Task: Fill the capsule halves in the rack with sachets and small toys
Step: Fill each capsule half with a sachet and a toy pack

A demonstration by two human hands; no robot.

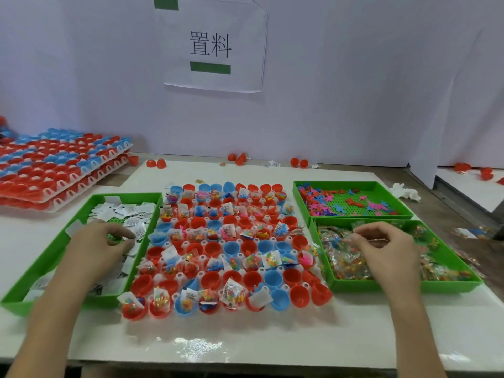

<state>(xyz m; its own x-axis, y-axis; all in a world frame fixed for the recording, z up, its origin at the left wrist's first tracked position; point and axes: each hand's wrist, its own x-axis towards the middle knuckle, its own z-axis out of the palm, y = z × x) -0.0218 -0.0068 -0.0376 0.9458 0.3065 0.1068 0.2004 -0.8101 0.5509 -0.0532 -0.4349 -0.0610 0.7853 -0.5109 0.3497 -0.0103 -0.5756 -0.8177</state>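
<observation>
Red, blue capsule halves (230, 248) part-filled, left hand (98, 244) pinching sachet (131, 241), right hand (384, 248) pinching toy-bag (345, 238)

Capsule halves (212, 279) red and blue, unordered, in a white rack (203, 258). Trays (409, 286) green; sachets (128, 210) white with dark print, apparently black. Loose toys (324, 200) pink, blue and red.

A sachet tray (136, 196) and a bag tray (450, 286) flank the rack (203, 258) closely; open table (245, 345) runs along its near edge.
</observation>
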